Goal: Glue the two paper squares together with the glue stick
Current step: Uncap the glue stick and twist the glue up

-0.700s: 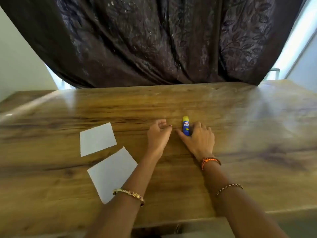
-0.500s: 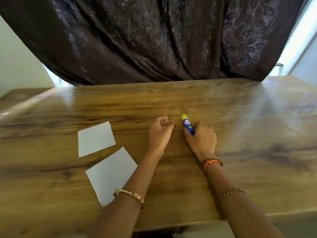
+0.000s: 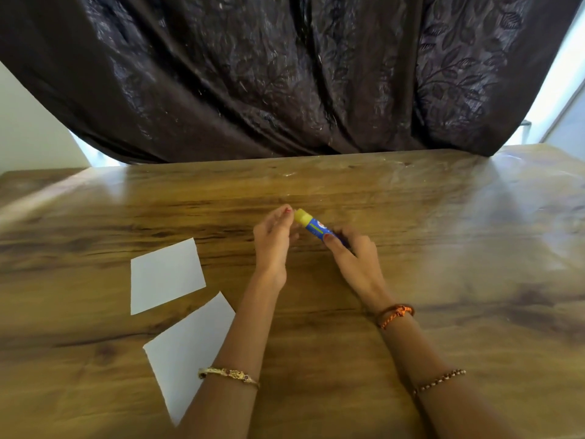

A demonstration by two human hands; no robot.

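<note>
My right hand (image 3: 354,258) grips the blue glue stick (image 3: 313,226) by its lower end, tilted with the yellow cap pointing up and left. My left hand (image 3: 273,239) is just left of the cap, fingers curled and apart, fingertips almost at the cap; I cannot tell if they touch it. Two white paper squares lie flat on the wooden table (image 3: 443,248) to the left: the far one (image 3: 166,275) and the near one (image 3: 190,350), whose right part is hidden under my left forearm.
A dark patterned curtain (image 3: 285,74) hangs along the table's far edge. The table's near edge runs just below my forearms. Bright window light shows at the far right and far left behind the curtain.
My right hand has lifted the glue stick off the table and tilted its cap toward the left. My left hand has risen and come up beside the cap.
</note>
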